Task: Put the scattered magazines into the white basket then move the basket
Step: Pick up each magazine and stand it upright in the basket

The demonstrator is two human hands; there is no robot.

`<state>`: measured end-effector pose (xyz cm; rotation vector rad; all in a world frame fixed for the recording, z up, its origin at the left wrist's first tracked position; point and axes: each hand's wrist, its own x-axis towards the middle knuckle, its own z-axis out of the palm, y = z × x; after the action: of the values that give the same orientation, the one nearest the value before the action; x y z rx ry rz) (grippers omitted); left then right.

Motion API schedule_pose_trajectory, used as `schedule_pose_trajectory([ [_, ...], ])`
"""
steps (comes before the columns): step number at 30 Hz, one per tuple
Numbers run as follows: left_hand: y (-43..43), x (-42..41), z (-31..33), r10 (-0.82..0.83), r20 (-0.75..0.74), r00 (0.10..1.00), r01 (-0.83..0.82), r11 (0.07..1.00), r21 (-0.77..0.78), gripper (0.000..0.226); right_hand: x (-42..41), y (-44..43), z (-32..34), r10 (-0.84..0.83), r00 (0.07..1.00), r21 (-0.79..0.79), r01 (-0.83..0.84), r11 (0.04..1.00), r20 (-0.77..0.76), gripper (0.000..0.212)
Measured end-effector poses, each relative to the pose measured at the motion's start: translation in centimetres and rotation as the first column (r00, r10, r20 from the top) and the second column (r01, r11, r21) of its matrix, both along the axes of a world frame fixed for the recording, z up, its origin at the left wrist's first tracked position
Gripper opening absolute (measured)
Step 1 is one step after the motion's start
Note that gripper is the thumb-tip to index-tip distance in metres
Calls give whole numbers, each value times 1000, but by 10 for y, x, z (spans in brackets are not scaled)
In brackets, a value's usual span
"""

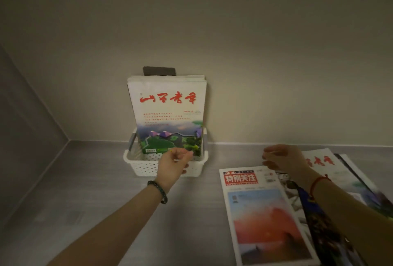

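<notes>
A white perforated basket (139,166) stands on the grey counter against the back wall. Upright in it lean a few magazines, the front one (168,104) white with red calligraphy and a green landscape. My left hand (173,164) hovers at the basket's front rim, fingers loosely curled, holding nothing. My right hand (282,159) floats above a spread of magazines lying flat on the right, fingers apart and empty. Nearest lies a magazine with a red masthead and sunset picture (263,214); another with red calligraphy (323,162) lies behind it, partly under my forearm.
The grey counter (85,191) meets a beige back wall and a side wall on the left. A dark rectangular plate (159,71) on the wall shows above the basket's magazines. More overlapping magazines (357,172) reach the right edge of view.
</notes>
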<state>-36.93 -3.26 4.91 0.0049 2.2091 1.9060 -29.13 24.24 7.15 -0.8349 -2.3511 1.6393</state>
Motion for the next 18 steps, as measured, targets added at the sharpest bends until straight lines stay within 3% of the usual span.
schedule_pose_trajectory([
  [7,57,73,-38,-31,196,980,54,992,-115,37,77,37,-45,2,983,-145,26,989,185,6],
  [11,79,106,-57,-64,255,965,97,988,-120,18,106,46,-72,28,971,-139,6,990,236,22],
  [14,94,123,-66,-39,226,973,67,991,-120,22,115,45,-83,-18,973,-221,70,973,229,21],
  [16,102,129,-69,25,259,966,-3,996,-86,11,117,45,-86,-29,976,-247,82,966,214,18],
  [18,106,132,-68,78,313,947,-54,995,-85,26,118,47,-89,-30,979,-262,83,961,202,20],
])
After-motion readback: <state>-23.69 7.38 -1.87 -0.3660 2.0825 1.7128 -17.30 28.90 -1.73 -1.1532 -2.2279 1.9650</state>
